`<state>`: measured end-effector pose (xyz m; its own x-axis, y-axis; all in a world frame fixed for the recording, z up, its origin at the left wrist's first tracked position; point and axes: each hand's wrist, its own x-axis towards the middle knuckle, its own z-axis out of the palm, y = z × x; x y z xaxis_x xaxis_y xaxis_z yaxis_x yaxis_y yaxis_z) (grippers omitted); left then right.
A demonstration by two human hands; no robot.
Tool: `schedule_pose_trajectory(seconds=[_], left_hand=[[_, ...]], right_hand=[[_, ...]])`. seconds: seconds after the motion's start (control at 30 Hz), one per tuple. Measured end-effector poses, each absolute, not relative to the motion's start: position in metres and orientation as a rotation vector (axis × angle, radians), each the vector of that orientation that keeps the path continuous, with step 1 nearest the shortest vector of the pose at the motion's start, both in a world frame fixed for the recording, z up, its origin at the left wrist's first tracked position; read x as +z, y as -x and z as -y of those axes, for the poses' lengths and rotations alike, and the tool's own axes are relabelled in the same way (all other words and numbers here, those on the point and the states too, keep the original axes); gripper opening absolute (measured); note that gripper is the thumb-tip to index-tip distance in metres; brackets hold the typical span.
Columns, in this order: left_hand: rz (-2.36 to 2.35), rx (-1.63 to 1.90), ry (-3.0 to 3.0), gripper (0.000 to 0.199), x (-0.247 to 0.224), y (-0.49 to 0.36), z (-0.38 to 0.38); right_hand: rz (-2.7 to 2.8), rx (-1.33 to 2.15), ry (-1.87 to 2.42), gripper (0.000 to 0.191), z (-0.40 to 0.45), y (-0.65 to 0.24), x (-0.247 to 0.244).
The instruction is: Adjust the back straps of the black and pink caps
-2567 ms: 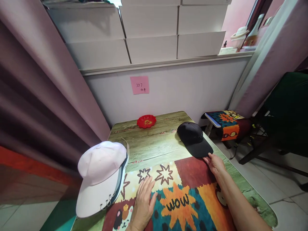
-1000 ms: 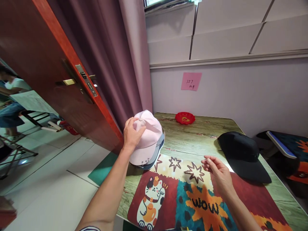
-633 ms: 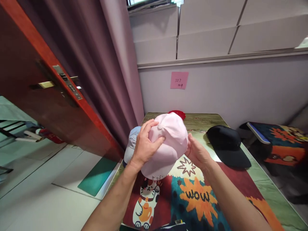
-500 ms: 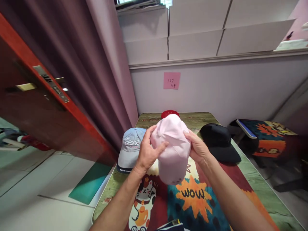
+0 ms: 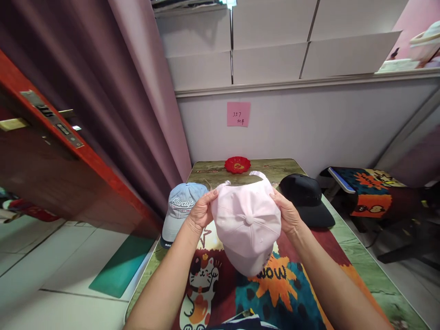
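A pale pink cap is held above the table, its top toward the camera, its brim down and its strap opening at the far edge. My left hand pinches its left side and my right hand grips its right side. Beside my left hand lies a light blue cap with white lettering. A black cap rests on the table beyond my right hand.
On the wooden-patterned table are a red scalloped dish and a colourful cloth. A red-edged door stands left, and a small cloth-covered table is at the right. A pink note is on the wall.
The pink cap has turned so that its crown faces the camera and its strap opening shows. Both hands have moved apart to its sides. The red dish is now in full view.
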<state>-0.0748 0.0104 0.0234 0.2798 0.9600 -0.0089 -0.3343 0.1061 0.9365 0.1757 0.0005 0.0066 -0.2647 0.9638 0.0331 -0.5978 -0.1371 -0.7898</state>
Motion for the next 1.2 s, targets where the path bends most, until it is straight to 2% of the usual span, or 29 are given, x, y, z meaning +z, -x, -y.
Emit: schedule_pose_trajectory(seconds=[0.13,0.33,0.43,0.57,0.73,0.9,1.1,1.2], left_hand=[[-0.773,1.062,-1.028,0.034,0.049,0.075,-0.021],[-0.809,1.089,-1.387,0.027,0.094,0.064,-0.032],[-0.9,0.96,-1.522,0.027,0.089,0.063,-0.028],[-0.989,0.836,-1.504,0.031,0.064,0.062,-0.018],[-1.075,0.878,-1.572,0.029,0.054,0.062,-0.004],[-1.126,0.92,-1.713,0.017,0.064,0.058,0.011],[-1.128,1.051,-1.721,0.013,0.064,0.048,0.02],[-1.127,1.055,-1.77,0.011,0.06,0.048,0.019]], right_hand=[[0.943,1.613,0.663,0.056,-0.005,-0.188,0.011],[1.211,1.383,0.77,0.04,-0.021,-0.214,0.034],[1.386,1.301,0.888,0.036,-0.021,-0.22,0.03],[1.577,1.383,0.977,0.04,-0.013,-0.213,0.022],[1.58,1.412,0.901,0.04,-0.002,-0.198,0.037],[1.561,1.255,0.908,0.038,0.009,-0.192,0.055],[1.464,1.337,0.933,0.047,0.021,-0.169,0.047],[1.421,1.39,0.975,0.045,0.019,-0.154,0.04]])
